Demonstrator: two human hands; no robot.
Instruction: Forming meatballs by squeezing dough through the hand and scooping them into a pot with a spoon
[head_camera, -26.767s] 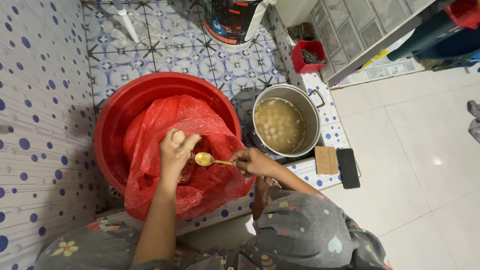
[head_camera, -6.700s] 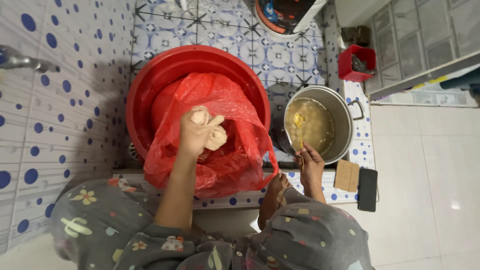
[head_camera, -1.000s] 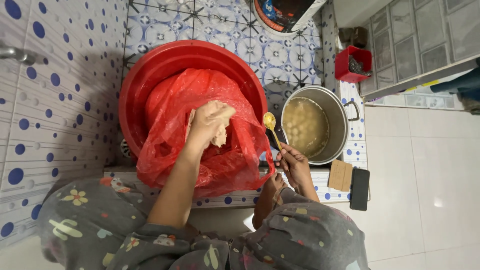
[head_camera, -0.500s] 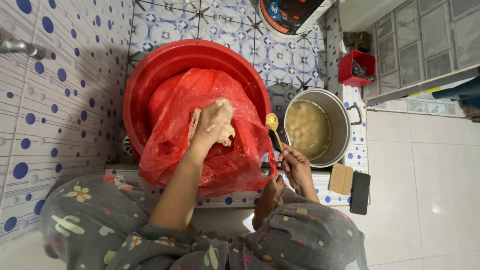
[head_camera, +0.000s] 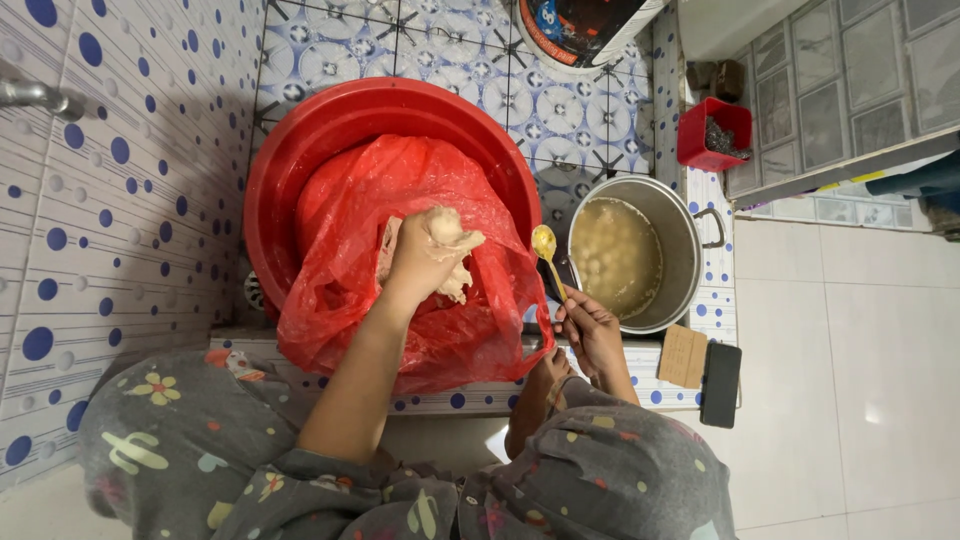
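Note:
My left hand (head_camera: 425, 255) is closed around a lump of pale dough (head_camera: 452, 262) and hovers over a red plastic bag (head_camera: 440, 320) that lines a big red basin (head_camera: 300, 150). My right hand (head_camera: 588, 330) holds a golden spoon (head_camera: 546, 252) upright, its bowl raised between the bag and a steel pot (head_camera: 680, 225). The pot holds a cloudy broth with several pale balls (head_camera: 612, 262) floating in it.
A dark phone (head_camera: 720, 384) and a small brown block (head_camera: 683, 356) lie on the tiled ledge right of the pot. A small red box (head_camera: 714, 134) stands behind the pot, a dark round container (head_camera: 585, 30) at the far edge. Dotted tiled wall with a tap (head_camera: 35, 95) at left.
Over the last second the spoon stays raised beside the pot and the left hand keeps squeezing the dough over the bag. Earlier the spoon was dipped in the pot.

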